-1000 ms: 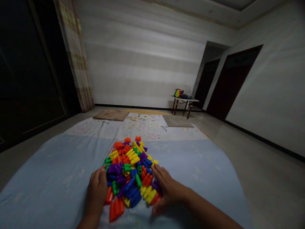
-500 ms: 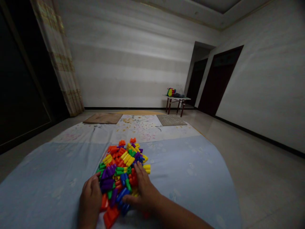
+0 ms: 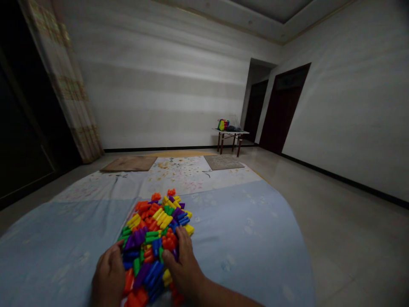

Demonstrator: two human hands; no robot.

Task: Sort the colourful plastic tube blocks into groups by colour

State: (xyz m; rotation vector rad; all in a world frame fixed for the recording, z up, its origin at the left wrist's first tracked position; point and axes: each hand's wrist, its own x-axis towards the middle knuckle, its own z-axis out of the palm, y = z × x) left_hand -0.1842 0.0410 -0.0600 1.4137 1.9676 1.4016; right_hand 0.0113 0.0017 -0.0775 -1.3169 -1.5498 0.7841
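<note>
A loose heap of plastic building blocks (image 3: 163,218) in orange, yellow, green, blue and purple lies in front of me. My left hand (image 3: 110,273) rests along the heap's near left side, its fingers slightly bent and touching the edge blocks. On the right side is my right hand (image 3: 187,264), with thumb and fingers apart. An orange block (image 3: 169,239) lies by the gap between that thumb and the fingers, and the hand touches the blocks there. Blue blocks (image 3: 154,275) sit between the two hands. The right hand's palm side is partly hidden.
A blue and white floral cloth (image 3: 243,238) covers the round-edged surface under the heap. At its far side lie a brown mat (image 3: 129,163) and a grey mat (image 3: 223,162). A small table (image 3: 230,132) with a colourful bag (image 3: 223,124) stands by the wall.
The view has shifted a little, so the scene sits further left. My right thumb has moved up the heap, closer to its fingers, beside an orange block. My left hand stays at the left edge.
</note>
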